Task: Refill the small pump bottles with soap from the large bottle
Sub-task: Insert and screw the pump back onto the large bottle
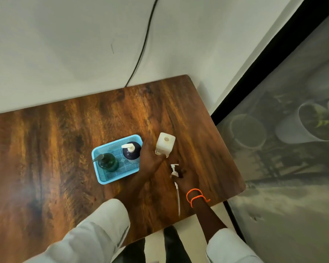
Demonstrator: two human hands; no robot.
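Note:
The large white square bottle (165, 143) stands upright on the wooden table (65, 149) with its neck uncovered. My left hand (150, 158) grips its lower left side. Just in front of it, my right hand (182, 179), with orange bands on the wrist, holds a white pump (174, 170) by its collar, and the long dip tube trails toward me over the table. A blue tray (101, 177) to the left holds two small pump bottles: a green one (108, 161) and a dark blue one (131, 151) with a white pump.
The table's right edge and rounded front corner lie close to my right wrist. A white wall runs behind the table, with a black cable (141, 52) hanging down it. Right of the table is a dark-framed glass pane (283, 149).

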